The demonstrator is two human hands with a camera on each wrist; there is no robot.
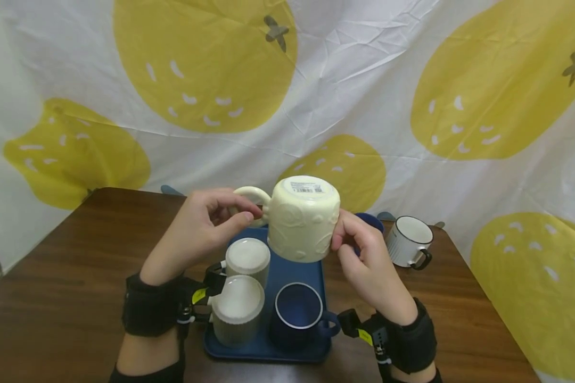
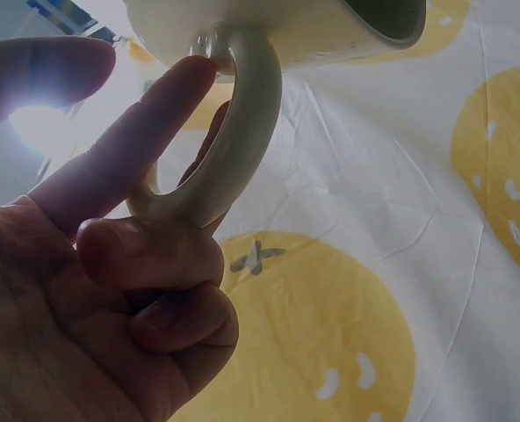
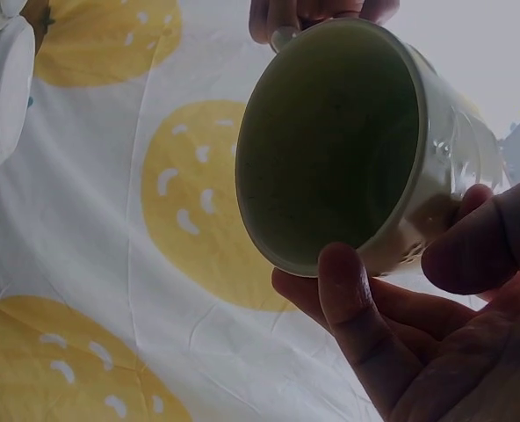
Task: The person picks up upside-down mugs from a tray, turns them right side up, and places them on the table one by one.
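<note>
Cream mug (image 1: 304,218) inverted above the tray (image 1: 287,276), axis upright; left hand (image 1: 198,229) pinches handle, right hand (image 1: 361,250) grips opposite wall.

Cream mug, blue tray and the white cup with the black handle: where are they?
Cream mug (image 1: 304,223): head view, on its embossed side.
Blue tray (image 1: 292,268): head view, on a bare patch of its floor.
White cup (image 1: 404,242): head view, on its outer wall.
</note>
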